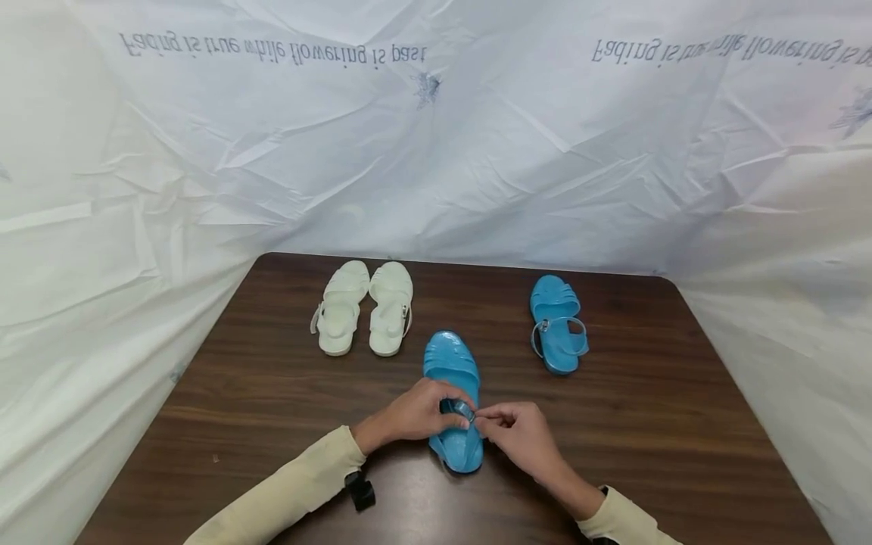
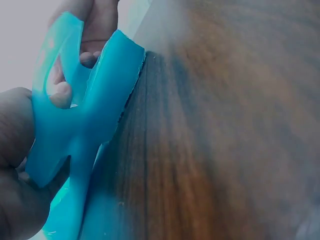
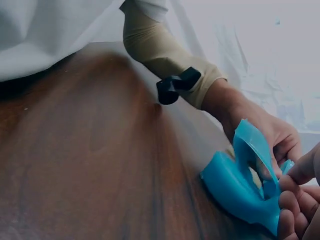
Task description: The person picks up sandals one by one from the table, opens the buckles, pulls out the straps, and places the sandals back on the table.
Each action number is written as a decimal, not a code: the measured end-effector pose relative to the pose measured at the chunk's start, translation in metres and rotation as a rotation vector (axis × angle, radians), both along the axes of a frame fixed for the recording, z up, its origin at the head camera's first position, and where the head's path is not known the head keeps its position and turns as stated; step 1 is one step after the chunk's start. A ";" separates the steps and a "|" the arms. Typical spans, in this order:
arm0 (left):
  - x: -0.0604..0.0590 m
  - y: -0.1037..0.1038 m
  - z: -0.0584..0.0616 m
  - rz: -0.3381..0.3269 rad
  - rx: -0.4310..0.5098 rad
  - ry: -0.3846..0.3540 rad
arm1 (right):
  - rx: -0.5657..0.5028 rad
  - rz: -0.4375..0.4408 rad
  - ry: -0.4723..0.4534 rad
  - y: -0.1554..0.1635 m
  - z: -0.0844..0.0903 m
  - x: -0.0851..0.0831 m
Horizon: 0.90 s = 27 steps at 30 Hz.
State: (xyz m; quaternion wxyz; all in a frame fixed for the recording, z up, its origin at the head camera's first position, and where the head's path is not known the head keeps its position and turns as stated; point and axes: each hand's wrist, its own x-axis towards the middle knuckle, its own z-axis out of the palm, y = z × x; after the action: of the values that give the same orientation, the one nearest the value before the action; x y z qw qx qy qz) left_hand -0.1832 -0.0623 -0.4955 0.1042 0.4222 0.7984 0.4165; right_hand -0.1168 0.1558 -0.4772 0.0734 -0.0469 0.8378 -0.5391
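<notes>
A blue sandal (image 1: 450,359) lies toe-away near the middle of the table, in front of the person. The left hand (image 1: 422,410) reaches over it from the left and pinches its ankle strap between thumb and fingers. From the right, the right hand (image 1: 519,435) pinches the strap's end near the buckle with thumb and forefinger. In the left wrist view the sandal's heel and side strap (image 2: 75,120) show, partly covered by the left hand (image 2: 20,150). The right wrist view has the sandal's heel (image 3: 230,185) close to the right fingers (image 3: 295,200); the strap's fastening is mostly hidden there.
A second blue sandal (image 1: 557,325) lies at the back right, its strap looped over. Two white sandals, one left (image 1: 341,310) and one right (image 1: 390,310), lie side by side at the back left. White printed sheeting (image 1: 436,151) hangs around the brown table (image 1: 647,424).
</notes>
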 end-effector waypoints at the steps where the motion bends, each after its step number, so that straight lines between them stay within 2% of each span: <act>1: 0.000 0.000 0.000 0.005 0.005 -0.007 | 0.011 0.003 -0.007 0.000 0.000 -0.001; 9: 0.001 -0.005 0.000 0.040 0.042 -0.047 | 0.096 0.028 0.005 -0.001 -0.005 -0.007; 15: 0.000 -0.009 -0.002 0.026 0.086 -0.121 | 0.186 0.018 0.153 -0.006 -0.011 -0.008; 21: -0.001 -0.009 -0.003 0.018 0.125 -0.054 | 0.274 0.020 0.333 -0.010 -0.013 -0.007; 27: -0.002 -0.007 -0.003 0.060 0.095 0.011 | 0.310 0.026 0.387 -0.012 -0.013 -0.007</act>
State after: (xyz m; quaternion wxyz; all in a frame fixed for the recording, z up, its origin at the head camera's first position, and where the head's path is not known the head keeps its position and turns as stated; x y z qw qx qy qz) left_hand -0.1851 -0.0689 -0.4985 0.0672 0.4048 0.7906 0.4545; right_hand -0.1241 0.1440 -0.4900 -0.0753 -0.1482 0.9083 -0.3839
